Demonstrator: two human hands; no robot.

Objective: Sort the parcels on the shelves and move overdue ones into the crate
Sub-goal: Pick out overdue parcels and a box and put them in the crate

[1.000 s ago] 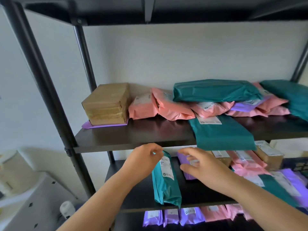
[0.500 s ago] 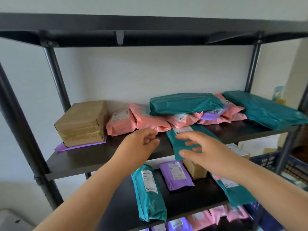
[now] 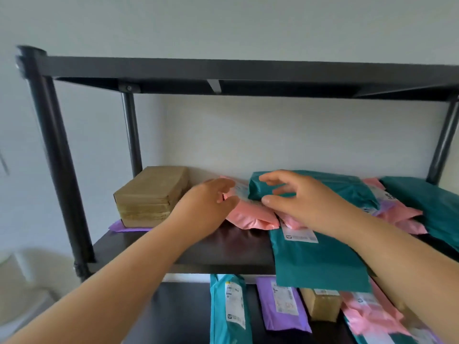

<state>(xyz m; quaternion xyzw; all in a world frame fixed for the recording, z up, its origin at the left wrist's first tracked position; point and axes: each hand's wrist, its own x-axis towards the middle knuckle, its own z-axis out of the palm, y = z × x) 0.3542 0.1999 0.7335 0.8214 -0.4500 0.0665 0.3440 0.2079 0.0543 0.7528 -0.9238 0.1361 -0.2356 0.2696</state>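
Both my hands reach onto the upper shelf [image 3: 223,254] of a black rack. My left hand [image 3: 211,202] hovers, fingers loosely bent, at the left end of a pink parcel [image 3: 250,217] and holds nothing. My right hand [image 3: 295,202] is spread open over the left end of a teal parcel [image 3: 347,184] that lies on top of the pink pile; whether it touches is unclear. A flat teal parcel [image 3: 320,261] with a white label hangs over the shelf's front edge under my right forearm.
A brown cardboard box [image 3: 149,194] sits on a purple mailer [image 3: 124,227] at the shelf's left. Another teal parcel [image 3: 427,207] lies far right. The lower shelf holds a teal parcel [image 3: 228,309], a purple parcel [image 3: 283,306], a small box [image 3: 320,306] and pink parcels [image 3: 372,316]. Black posts [image 3: 62,170] stand at the left.
Both hands rose from the lower shelf to the upper one and now reach the pink and teal parcels there. My view tilted upward.
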